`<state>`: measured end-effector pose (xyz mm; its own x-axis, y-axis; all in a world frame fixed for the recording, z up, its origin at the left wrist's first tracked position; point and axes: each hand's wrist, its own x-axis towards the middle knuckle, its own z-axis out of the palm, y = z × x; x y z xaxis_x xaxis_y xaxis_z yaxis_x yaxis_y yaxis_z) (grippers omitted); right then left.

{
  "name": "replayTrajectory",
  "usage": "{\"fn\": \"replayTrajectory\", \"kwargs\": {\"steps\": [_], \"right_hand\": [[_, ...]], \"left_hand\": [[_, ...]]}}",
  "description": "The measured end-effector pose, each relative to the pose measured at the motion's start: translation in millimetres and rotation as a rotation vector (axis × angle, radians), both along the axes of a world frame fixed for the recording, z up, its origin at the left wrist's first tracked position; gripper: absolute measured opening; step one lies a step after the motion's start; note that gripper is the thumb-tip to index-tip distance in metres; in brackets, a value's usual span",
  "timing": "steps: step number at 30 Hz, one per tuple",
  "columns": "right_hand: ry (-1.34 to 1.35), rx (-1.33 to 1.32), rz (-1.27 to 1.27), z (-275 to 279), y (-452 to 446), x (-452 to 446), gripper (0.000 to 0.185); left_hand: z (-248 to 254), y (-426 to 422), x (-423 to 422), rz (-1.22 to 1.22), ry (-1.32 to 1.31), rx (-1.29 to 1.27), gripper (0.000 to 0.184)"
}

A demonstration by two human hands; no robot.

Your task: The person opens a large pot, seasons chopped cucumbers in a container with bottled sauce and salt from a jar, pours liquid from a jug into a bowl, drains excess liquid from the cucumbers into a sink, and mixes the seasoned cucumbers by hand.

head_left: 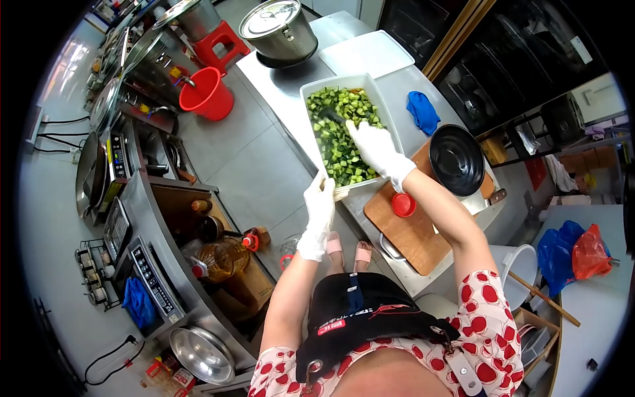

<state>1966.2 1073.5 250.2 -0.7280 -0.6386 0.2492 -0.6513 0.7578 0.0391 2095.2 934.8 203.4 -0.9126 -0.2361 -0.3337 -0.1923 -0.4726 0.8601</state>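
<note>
A white rectangular plastic tub (390, 119) full of chopped cucumber (340, 152) stands on the steel table. Wearing a white glove, my left hand (320, 198) grips the tub's near left corner, its fingers closed on the rim. My right hand (374, 145), gloved too, reaches over the tub and is closed round the handle of a black spoon (333, 116). The spoon's head lies among the cucumber pieces; its exact shape is partly hidden. A wooden cutting board (410, 238) with a red lid (403, 205) on it lies beneath my right forearm.
A black pan (456, 161), a blue cloth (423, 112), a white lid (367, 53) and a lidded steel pot (278, 30) share the steel table (331, 30). A knife (488, 200) lies by the pan. On the floor stands a red bucket (206, 94); an oil jug (221, 258) is at left.
</note>
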Motion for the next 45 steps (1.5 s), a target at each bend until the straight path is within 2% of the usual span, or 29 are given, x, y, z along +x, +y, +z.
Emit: {"fn": "replayTrajectory", "kwargs": {"steps": [5,8,10,13,14,18,20,21,24,26,30,33,38,41,45], "right_hand": [[-0.083,0.063,0.091,33,42,46,0.041],[-0.066,-0.057,0.028,69,71,67,0.045],[-0.097,0.001,-0.060,96,83,85,0.056],[-0.162,0.112,-0.050,107,90,108,0.055],[-0.199,0.157,-0.044,107,91,114,0.055],[-0.089,-0.164,0.060,56,61,119,0.046],[-0.050,-0.121,-0.057,27,40,111,0.044],[-0.115,-0.038,-0.164,20,30,104,0.045],[-0.049,-0.080,-0.325,7,23,69,0.047],[-0.016,-0.140,-0.341,2,21,47,0.048],[0.012,-0.170,-0.189,2,1,24,0.037],[-0.048,-0.076,-0.084,2,3,41,0.039],[-0.084,0.047,-0.048,47,38,61,0.042],[0.056,-0.094,0.037,57,24,22,0.038],[0.101,-0.047,0.113,41,-12,-32,0.031]], "left_hand": [[2,3,3,0.048,0.025,0.028,0.037],[3,5,1,0.051,0.021,0.029,0.036],[3,3,2,0.047,0.020,0.022,0.036],[2,3,1,0.035,0.027,0.018,0.036],[3,3,1,0.036,0.020,0.016,0.036],[5,3,1,0.023,0.006,0.014,0.037],[6,2,2,0.025,0.002,0.009,0.038],[5,3,1,0.030,0.002,0.002,0.038],[5,3,1,0.040,-0.012,0.006,0.039],[5,3,1,0.047,-0.015,0.002,0.039],[9,4,2,0.036,-0.004,0.019,0.040],[8,2,2,0.044,-0.008,0.033,0.040],[1,-1,2,-0.031,-0.013,0.000,0.046],[2,0,0,-0.024,-0.048,-0.031,0.044],[1,1,1,-0.012,-0.027,-0.075,0.043]]}}
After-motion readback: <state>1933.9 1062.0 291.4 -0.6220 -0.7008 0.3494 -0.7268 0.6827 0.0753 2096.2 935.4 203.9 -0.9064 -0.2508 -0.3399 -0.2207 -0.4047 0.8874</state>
